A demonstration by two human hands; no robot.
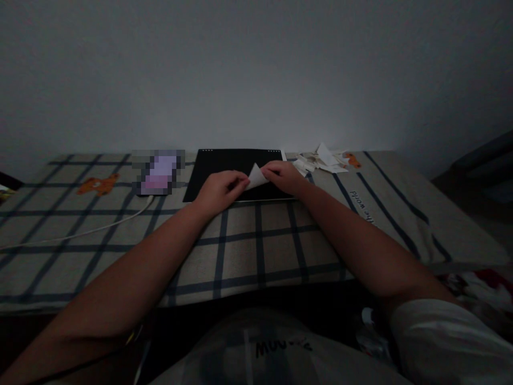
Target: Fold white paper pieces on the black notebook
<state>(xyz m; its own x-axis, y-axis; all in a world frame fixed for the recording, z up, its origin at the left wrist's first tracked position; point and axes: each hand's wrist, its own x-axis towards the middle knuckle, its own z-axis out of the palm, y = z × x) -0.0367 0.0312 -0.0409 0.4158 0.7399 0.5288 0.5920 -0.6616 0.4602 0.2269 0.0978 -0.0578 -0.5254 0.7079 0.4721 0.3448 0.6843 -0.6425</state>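
Observation:
Between my two hands is a small folded piece of white paper [256,176], its pointed corner standing up. My left hand [223,188] pinches its left edge between thumb and fingers. On the other side my right hand [285,176] grips the right edge, fingers closed. Both hands are over a black flat sheet or pad [228,161] with a row of small holes or marks along its far edge. My fingers hide part of the paper, so its full shape cannot be made out.
A pile of white paper pieces [323,159] lies right of the black sheet. To the left rests a blurred phone [160,174] with a white cable [116,223]. A checked cloth [240,246] covers the table, which meets a grey wall [256,75]. Below right is a clear bottle [371,337].

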